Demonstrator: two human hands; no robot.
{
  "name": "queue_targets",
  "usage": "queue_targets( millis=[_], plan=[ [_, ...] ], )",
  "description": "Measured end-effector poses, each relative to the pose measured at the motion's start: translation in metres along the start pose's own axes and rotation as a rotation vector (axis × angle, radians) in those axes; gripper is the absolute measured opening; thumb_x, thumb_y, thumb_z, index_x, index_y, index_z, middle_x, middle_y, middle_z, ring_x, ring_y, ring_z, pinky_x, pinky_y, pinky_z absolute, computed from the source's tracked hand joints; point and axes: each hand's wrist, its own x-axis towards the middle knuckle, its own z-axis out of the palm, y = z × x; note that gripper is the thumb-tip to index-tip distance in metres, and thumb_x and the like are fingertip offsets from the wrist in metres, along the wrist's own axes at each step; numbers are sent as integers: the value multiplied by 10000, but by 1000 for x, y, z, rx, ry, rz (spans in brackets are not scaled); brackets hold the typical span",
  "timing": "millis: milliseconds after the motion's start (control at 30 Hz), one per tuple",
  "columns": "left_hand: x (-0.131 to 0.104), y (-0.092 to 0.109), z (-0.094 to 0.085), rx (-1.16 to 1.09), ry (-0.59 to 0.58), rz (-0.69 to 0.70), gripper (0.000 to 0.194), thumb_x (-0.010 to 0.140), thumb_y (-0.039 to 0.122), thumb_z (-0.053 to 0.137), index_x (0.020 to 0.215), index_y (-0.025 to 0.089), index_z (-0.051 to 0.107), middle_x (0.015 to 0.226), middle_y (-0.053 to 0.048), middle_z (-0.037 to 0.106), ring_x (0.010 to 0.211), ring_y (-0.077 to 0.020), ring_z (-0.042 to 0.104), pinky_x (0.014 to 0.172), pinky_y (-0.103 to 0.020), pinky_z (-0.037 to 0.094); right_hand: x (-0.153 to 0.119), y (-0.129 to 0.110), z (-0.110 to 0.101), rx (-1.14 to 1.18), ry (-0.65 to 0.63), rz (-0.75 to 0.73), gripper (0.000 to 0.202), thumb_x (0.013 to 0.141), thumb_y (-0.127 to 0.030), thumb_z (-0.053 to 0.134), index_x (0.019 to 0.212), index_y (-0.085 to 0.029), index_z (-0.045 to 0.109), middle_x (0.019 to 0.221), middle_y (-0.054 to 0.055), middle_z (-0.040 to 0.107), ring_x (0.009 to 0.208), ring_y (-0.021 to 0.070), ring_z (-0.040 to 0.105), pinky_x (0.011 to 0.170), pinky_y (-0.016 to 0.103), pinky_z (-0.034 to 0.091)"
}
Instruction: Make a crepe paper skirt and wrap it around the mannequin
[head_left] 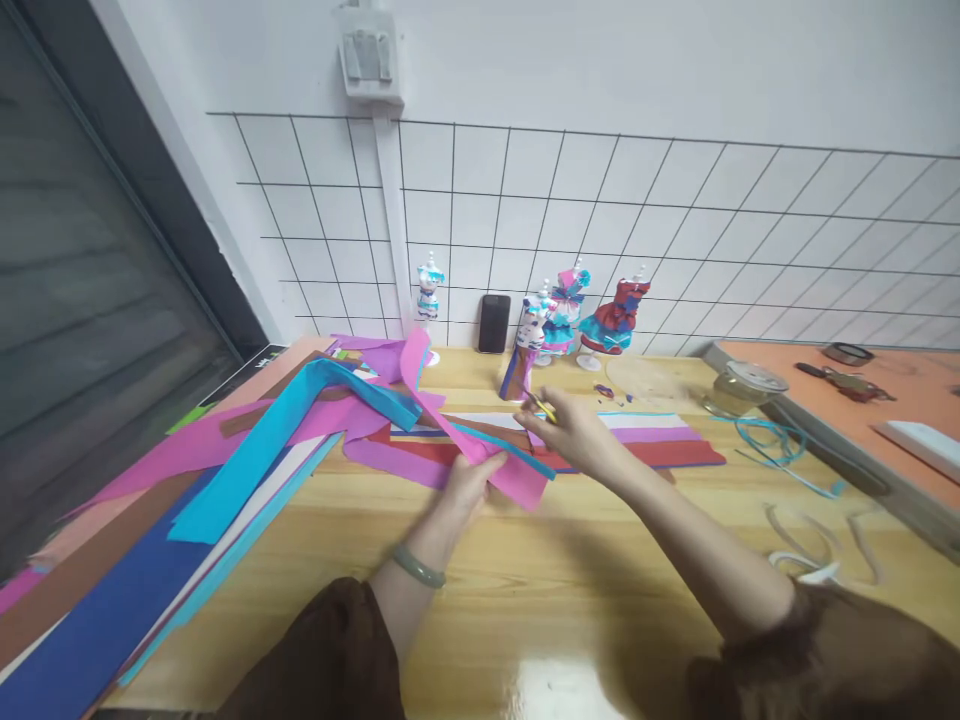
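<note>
My left hand (pixel 471 485) is closed on a long pink strip (pixel 517 478), thumb on top, with a blue edge showing along it. The strip looks like crepe paper or cloth; which one I cannot tell. To its right, my right hand (pixel 561 430) grips small scissors (pixel 541 405) with a yellow handle, their tips pointing up and left, apart from the pink strip's free end. Under both hands lie flat red, purple, white and brown strips (pixel 645 452). A bright blue strip (pixel 300 400) is folded over the pile on the left.
Small dressed mannequins (pixel 616 320) stand along the tiled wall, beside an upright black phone (pixel 494 323). A clear spool (pixel 746 385), blue cord (pixel 772 440) and white cord (pixel 814 560) lie to the right. Stacked coloured strips (pixel 150 560) cover the table's left side. An orange surface (pixel 847 410) borders the right.
</note>
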Motion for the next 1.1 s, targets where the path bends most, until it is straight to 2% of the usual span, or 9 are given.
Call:
queue_targets(
  millis=[100,233,367,533,667,767,867,967,1100],
  plan=[
    [4,-4,-2,-16,42,15,322,479,219,787,730,125,609,706,-33,650,723,-177,615,743,-312,451,-31,33,14,137,-14,168,300,778,-489,493,725,-195,476,673,11,534,637,152,487,584,256,370],
    [6,-10,-3,-15,67,16,300,487,217,781,695,129,583,676,-19,632,679,-156,604,711,-295,451,-55,53,35,250,74,258,311,763,-497,508,684,-202,448,645,-3,488,621,147,449,588,257,356],
    [5,-13,0,2,69,7,318,486,227,784,707,133,576,685,-17,629,690,-159,610,714,-296,454,-55,59,55,394,196,295,286,745,-461,539,694,-208,414,632,-19,448,597,134,423,574,247,356],
    [7,-18,6,66,19,-2,324,532,252,767,760,146,563,709,-14,623,689,-155,606,656,-273,459,-47,65,71,506,246,281,229,757,-413,528,743,-202,441,667,-9,476,623,138,438,593,250,375],
    [11,-20,9,86,83,1,300,547,280,755,706,153,533,623,11,593,596,-135,582,565,-243,441,-47,71,77,555,274,216,222,762,-399,538,726,-191,469,691,-3,497,669,142,451,640,257,378],
    [14,-17,8,42,106,37,274,573,262,740,734,159,543,668,12,613,649,-134,597,627,-249,455,-48,71,78,619,338,283,264,732,-434,581,732,-188,485,700,-10,492,670,134,448,644,249,372],
    [16,-12,5,-55,148,96,284,578,212,738,797,169,563,765,4,641,776,-148,610,757,-286,458,-51,67,80,751,277,425,330,748,-513,536,796,-188,510,629,-34,420,555,104,384,516,222,324],
    [17,-9,3,-94,151,140,303,595,189,728,857,180,576,804,1,651,847,-162,608,825,-327,447,-56,62,84,933,119,528,415,798,-583,403,865,-190,521,560,-64,299,430,72,228,399,208,171],
    [15,-10,4,-33,117,228,362,619,188,712,957,205,582,922,-10,656,933,-173,592,888,-350,423,-62,58,93,1120,36,515,390,831,-557,376,813,-186,494,566,-66,292,410,54,198,388,204,130]
  ],
)
